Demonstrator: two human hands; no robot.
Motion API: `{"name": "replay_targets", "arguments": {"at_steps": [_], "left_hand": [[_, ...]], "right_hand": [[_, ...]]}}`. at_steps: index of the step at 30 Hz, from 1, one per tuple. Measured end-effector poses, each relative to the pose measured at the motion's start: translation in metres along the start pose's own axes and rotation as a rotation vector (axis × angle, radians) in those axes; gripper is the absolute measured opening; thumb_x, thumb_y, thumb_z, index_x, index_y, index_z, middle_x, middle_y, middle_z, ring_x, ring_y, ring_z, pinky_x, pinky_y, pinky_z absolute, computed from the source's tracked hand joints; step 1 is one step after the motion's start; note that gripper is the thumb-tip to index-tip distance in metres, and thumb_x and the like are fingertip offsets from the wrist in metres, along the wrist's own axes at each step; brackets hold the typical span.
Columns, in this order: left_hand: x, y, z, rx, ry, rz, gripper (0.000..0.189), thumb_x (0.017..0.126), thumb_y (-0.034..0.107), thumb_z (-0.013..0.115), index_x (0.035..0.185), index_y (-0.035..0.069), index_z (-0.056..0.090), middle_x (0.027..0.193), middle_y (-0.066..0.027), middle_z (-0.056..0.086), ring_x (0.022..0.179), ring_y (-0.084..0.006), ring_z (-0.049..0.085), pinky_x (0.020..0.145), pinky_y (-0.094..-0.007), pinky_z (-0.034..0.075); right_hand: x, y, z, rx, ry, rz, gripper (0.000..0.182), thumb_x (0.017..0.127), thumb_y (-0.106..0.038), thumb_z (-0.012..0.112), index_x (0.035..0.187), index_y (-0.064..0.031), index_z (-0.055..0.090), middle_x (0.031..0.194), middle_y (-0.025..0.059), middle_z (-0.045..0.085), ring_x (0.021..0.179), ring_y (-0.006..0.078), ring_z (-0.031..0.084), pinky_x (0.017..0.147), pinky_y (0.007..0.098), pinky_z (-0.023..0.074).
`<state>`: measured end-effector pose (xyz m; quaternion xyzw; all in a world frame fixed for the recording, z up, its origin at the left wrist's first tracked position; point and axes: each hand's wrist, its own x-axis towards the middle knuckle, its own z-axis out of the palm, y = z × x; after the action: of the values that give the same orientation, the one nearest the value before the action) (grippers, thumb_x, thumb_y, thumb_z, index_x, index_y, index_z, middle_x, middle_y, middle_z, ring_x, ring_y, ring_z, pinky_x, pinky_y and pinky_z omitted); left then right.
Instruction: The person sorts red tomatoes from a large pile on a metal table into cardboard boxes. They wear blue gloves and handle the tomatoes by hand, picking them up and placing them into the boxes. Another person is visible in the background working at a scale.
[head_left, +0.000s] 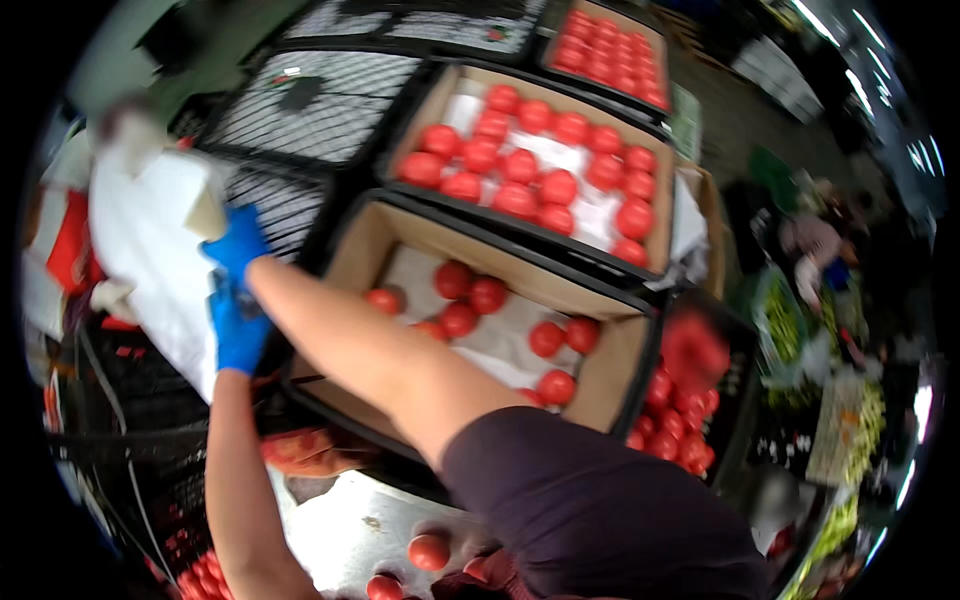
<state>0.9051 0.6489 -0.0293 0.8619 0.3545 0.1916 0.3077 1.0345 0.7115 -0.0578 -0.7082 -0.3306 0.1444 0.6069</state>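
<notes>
My left hand (238, 324), in a blue glove, is at the left beside the edge of a black crate, fingers pointing up. Just above it, my right hand (238, 238), also in a blue glove, reaches across and touches or nearly touches a white sheet-like thing (150, 225) and a pale block-like piece (204, 214). Blur hides whether either hand grips anything. Under my right forearm lies a cardboard-lined crate (600, 382) with several tomatoes (487, 294) on pale paper. Behind it, a second lined crate (652, 225) holds many tomatoes (519, 166).
Black crates covered with netting (322, 97) stand at the back left. A fuller tomato crate (607, 52) is farther back. Loose tomatoes (429, 552) lie on a metal surface (337, 532) near me. Piled tomatoes (675, 427) are at right. A person (814, 244) bends among green vegetables at far right.
</notes>
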Motion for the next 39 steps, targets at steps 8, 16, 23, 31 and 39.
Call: {"name": "replay_targets", "arguments": {"at_steps": [8, 16, 23, 31, 39], "left_hand": [[-0.104, 0.111, -0.022, 0.173, 0.143, 0.307, 0.085, 0.078, 0.018, 0.080, 0.151, 0.004, 0.039, 0.151, -0.0252, 0.041, 0.137, -0.0398, 0.043, 0.114, -0.0462, 0.036], [-0.297, 0.179, 0.002, 0.152, 0.032, 0.128, 0.082, 0.075, 0.015, 0.080, 0.149, 0.004, 0.044, 0.150, -0.0256, 0.040, 0.137, -0.0440, 0.039, 0.114, -0.0484, 0.033], [-0.412, 0.170, 0.050, 0.245, -0.085, 0.030, 0.083, 0.075, 0.013, 0.077, 0.149, 0.003, 0.042, 0.149, -0.0242, 0.041, 0.137, -0.0417, 0.039, 0.115, -0.0481, 0.031], [-0.451, 0.206, 0.059, 0.215, -0.056, -0.148, 0.079, 0.074, 0.013, 0.080, 0.146, 0.008, 0.047, 0.145, -0.0246, 0.045, 0.132, -0.0423, 0.045, 0.109, -0.0482, 0.040], [-0.493, 0.209, 0.051, 0.387, -0.220, -0.076, 0.074, 0.079, 0.030, 0.077, 0.144, 0.009, 0.048, 0.143, -0.0257, 0.046, 0.130, -0.0461, 0.045, 0.110, -0.0524, 0.039]], "right_hand": [[-0.023, -0.074, -0.154, 0.370, -0.099, 0.320, 0.030, 0.079, -0.017, 0.071, 0.104, -0.0007, 0.070, 0.090, 0.0186, 0.071, 0.076, 0.0298, 0.069, 0.065, 0.0406, 0.0550], [-0.077, -0.033, -0.464, 0.533, 0.354, 0.269, 0.033, 0.074, -0.006, 0.083, 0.103, 0.0010, 0.068, 0.093, 0.0074, 0.068, 0.079, 0.0201, 0.063, 0.071, 0.0345, 0.0512], [-0.193, 0.070, -0.750, 0.574, 0.829, 0.328, 0.035, 0.078, -0.007, 0.080, 0.111, -0.0008, 0.069, 0.101, 0.0080, 0.069, 0.091, 0.0234, 0.066, 0.082, 0.0377, 0.0549], [-0.277, 0.230, -0.902, 0.783, 1.002, 0.696, 0.042, 0.089, -0.021, 0.072, 0.124, 0.0004, 0.064, 0.115, 0.0149, 0.066, 0.093, 0.0337, 0.064, 0.083, 0.0480, 0.0531], [-0.265, 0.274, -0.872, -0.076, 0.798, 0.397, 0.075, 0.082, -0.036, 0.082, 0.134, 0.0100, 0.055, 0.136, 0.0197, 0.059, 0.112, 0.0315, 0.061, 0.094, 0.0426, 0.0512]]}}
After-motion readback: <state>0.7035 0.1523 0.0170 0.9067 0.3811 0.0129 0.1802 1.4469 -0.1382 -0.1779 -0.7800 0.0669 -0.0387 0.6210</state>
